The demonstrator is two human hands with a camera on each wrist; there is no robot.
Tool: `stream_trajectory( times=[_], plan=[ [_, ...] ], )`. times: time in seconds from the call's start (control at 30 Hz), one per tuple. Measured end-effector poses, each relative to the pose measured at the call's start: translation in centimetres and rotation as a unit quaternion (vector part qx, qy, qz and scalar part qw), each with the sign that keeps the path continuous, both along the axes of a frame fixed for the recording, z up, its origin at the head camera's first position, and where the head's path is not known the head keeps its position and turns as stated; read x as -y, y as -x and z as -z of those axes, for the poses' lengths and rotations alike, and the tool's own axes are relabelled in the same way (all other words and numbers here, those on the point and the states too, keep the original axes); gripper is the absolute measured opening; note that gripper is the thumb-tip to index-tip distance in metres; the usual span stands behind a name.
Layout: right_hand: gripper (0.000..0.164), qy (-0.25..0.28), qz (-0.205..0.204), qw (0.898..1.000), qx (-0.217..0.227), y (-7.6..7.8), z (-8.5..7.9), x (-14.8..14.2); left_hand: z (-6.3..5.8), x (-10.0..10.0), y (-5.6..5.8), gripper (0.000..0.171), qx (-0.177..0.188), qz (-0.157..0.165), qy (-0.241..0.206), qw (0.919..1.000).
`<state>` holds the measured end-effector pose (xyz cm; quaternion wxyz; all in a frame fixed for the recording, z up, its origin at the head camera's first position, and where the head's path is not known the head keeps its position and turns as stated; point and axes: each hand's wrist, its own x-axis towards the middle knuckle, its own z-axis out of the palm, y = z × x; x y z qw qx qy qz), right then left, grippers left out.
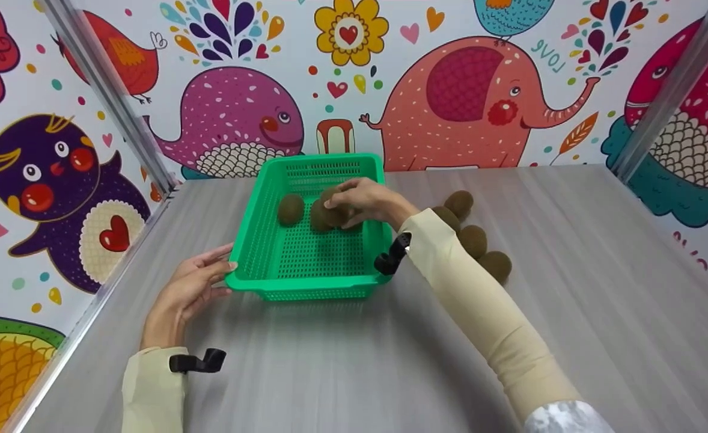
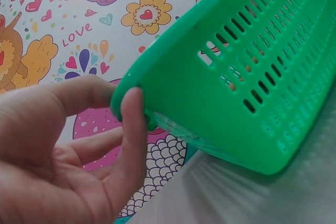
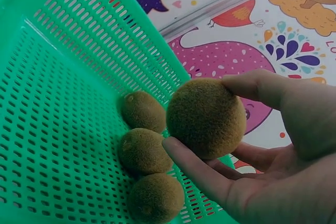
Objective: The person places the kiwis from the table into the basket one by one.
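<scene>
Here's the right hand (image 1: pixel 367 201), arm stretched across the basket (image 1: pixel 306 282), pinching a kiwi (image 3: pixel 206 119) between thumb and fingers, up above three kiwis (image 3: pixel 144 151) inside! And the left hand (image 1: pixel 192 285) clasps the rim at the near left corner, thumb against its side. From the head, hand and fruit mask part of those below; the right sleeve (image 1: pixel 480 307) partly covers the loose kiwis (image 1: pixel 473 242) on the counter (image 1: pixel 582 288).

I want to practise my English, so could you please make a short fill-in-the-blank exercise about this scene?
1. The left hand grips the ____ basket.
2. A kiwi is held in the ____ hand.
3. Besides that one, ____ kiwis are in the basket.

Missing words: green; right; three.
</scene>
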<state>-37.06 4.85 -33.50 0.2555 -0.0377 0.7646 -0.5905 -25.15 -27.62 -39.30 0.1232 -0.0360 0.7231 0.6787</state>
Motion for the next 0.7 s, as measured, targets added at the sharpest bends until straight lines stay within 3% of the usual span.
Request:
stream_trajectory(
  times=[0.13,0.33,0.7],
  plan=[
    [0.061,-0.016,-0.005,1.0,0.009,0.4,0.3,0.6,0.0,0.1,0.0,0.07,-0.002,0.002,-0.001,1.0],
    [0.045,-0.035,-0.023,0.999,0.017,0.6,0.8,1.0,0.1,0.0,-0.1,0.07,0.002,0.002,-0.008,1.0],
    [0.055,-0.066,-0.013,0.997,0.037,0.7,1.1,1.0,0.0,0.1,0.0,0.07,0.003,0.003,-0.007,1.0]
  ],
)
